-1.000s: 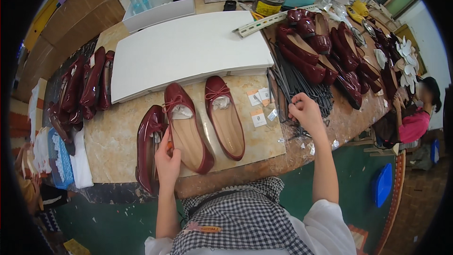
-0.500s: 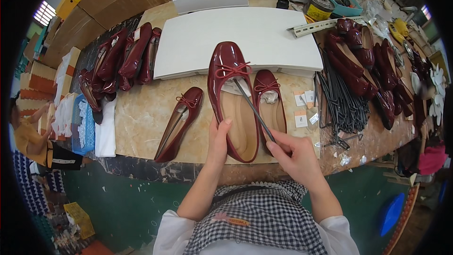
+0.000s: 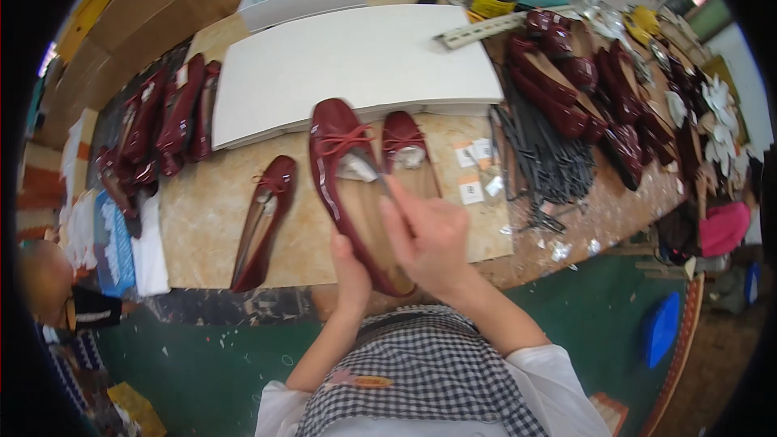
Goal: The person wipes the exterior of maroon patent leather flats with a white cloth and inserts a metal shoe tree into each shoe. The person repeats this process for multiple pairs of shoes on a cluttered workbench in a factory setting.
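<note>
A glossy dark red ballet flat with a bow (image 3: 330, 121) is raised over the table, toe pointing away, with pale stuffing in its toe. My left hand (image 3: 350, 273) is closed round its left side near the heel. Over the shoe's opening, my blurred right hand (image 3: 433, 235) is closed on a thin dark rod (image 3: 379, 171), which slants toward the toe stuffing; the fingers cover much of it. Partly behind my right hand lies a matching flat (image 3: 399, 128) with stuffing in it. Farther left sits another red flat (image 3: 281, 182), with a rod along its inside.
White sheets (image 3: 356, 61) are stacked behind the shoes. A heap of dark bent rods (image 3: 550, 158) lies right, beside small paper tags (image 3: 469, 193) and piled red shoes (image 3: 538, 85). More red shoes (image 3: 180, 117) stand left, near a blue basket (image 3: 113, 243). People sit at both sides.
My right hand has moved up along the opening toward the toe, still gripping the rod. The held shoe tips slightly left, and the whole view has shifted.
</note>
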`<action>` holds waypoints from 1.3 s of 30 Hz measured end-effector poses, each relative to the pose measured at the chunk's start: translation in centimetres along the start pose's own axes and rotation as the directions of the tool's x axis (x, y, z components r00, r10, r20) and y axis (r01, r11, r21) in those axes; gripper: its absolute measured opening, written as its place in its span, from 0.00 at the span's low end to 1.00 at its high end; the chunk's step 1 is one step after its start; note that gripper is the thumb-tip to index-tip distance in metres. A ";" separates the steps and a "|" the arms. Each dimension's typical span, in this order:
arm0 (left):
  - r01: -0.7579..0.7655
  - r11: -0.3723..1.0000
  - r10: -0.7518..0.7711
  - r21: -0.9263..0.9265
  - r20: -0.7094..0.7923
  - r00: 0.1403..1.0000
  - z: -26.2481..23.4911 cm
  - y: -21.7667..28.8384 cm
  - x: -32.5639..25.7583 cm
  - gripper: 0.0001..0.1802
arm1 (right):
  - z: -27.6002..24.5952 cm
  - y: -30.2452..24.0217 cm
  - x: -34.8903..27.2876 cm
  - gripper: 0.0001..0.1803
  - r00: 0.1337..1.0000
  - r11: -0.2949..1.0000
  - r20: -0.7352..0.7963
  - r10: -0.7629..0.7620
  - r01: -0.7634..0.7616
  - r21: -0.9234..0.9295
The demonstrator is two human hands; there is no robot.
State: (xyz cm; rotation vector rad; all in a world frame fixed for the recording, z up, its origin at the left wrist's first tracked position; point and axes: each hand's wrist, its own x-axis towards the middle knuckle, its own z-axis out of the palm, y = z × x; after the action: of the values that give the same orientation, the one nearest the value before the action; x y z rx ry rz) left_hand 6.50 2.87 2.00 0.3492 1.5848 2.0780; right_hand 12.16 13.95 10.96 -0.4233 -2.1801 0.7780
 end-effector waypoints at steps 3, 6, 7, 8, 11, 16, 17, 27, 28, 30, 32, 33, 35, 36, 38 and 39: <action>0.148 0.989 -0.145 0.008 -0.145 0.979 -1.6 -2.1 0.3 0.42 | 1.1 0.2 -1.8 0.16 0.990 0.997 0.131 0.059 -0.052 -0.059; 0.300 0.953 -0.302 -0.036 -0.097 0.948 -2.4 -1.5 -0.2 0.37 | 0.1 -0.1 -2.4 0.16 0.861 0.971 0.448 0.240 -0.206 -0.125; 0.369 0.928 -0.372 -0.054 -0.075 0.925 -3.5 -1.5 0.0 0.35 | -1.1 0.1 -1.9 0.15 0.875 0.969 0.433 0.217 -0.246 0.013; 0.456 0.889 -0.458 -0.045 -0.083 0.885 -3.8 1.2 0.3 0.30 | -2.7 0.9 -1.5 0.14 0.889 0.948 0.409 0.204 -0.285 0.145; -0.284 0.481 0.414 0.829 0.071 0.908 -8.1 4.4 2.2 0.24 | -7.3 11.3 -0.8 0.09 0.922 0.860 -0.045 0.385 -0.376 -0.344; -0.140 0.507 -0.087 0.850 0.213 0.973 2.2 2.4 4.2 0.34 | -6.8 21.2 -1.5 0.09 0.772 0.373 -0.012 0.636 -0.321 -0.871; -0.202 0.452 -0.061 0.869 0.256 0.965 1.7 -0.1 5.3 0.35 | -6.6 20.6 -0.6 0.10 0.723 0.434 0.070 0.687 -0.332 -0.838; 0.598 0.756 -0.463 -0.264 0.430 0.775 1.9 0.0 1.8 0.31 | -13.1 17.1 -0.4 0.09 0.875 0.650 -0.111 0.471 -0.429 -0.628; 0.598 0.756 -0.434 -0.266 0.479 0.763 1.4 -0.1 2.4 0.30 | -13.0 15.9 -0.4 0.10 0.878 0.664 -0.143 0.457 -0.444 -0.601; 0.557 0.781 -0.410 -0.283 0.439 0.799 0.8 0.0 3.2 0.31 | -13.3 14.8 0.3 0.11 0.885 0.744 -0.170 0.433 -0.457 -0.488; 0.467 0.834 -0.413 -0.293 0.229 0.881 1.7 2.5 3.0 0.33 | -12.4 13.8 1.2 0.13 0.896 0.851 -0.147 0.419 -0.444 -0.282; 0.451 0.846 -0.405 -0.283 0.209 0.890 1.8 2.8 2.8 0.34 | -12.0 12.6 1.7 0.13 0.897 0.883 -0.129 0.423 -0.440 -0.162; 0.380 0.888 -0.363 -0.260 0.112 0.925 1.1 3.4 2.9 0.38 | -10.1 9.4 2.5 0.15 0.910 0.906 -0.049 0.412 -0.404 0.129; 0.370 0.899 -0.334 -0.236 0.177 0.926 0.4 3.4 3.1 0.40 | -9.5 7.6 2.7 0.19 0.898 0.878 0.056 0.436 -0.438 0.191; 0.328 0.925 -0.308 -0.190 0.130 0.943 -0.7 1.8 3.8 0.44 | -8.3 5.5 2.0 0.26 0.826 0.832 0.287 0.484 -0.537 0.142; 0.304 0.939 -0.302 -0.163 0.038 0.952 -0.7 0.9 4.3 0.45 | -7.8 4.9 1.5 0.29 0.765 0.819 0.376 0.523 -0.573 0.026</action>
State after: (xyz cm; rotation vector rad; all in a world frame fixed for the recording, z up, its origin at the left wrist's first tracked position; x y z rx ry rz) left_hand 2.31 4.35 2.27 0.0524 1.3480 1.9443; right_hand 17.37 21.49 12.63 -0.9429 -2.3264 1.4166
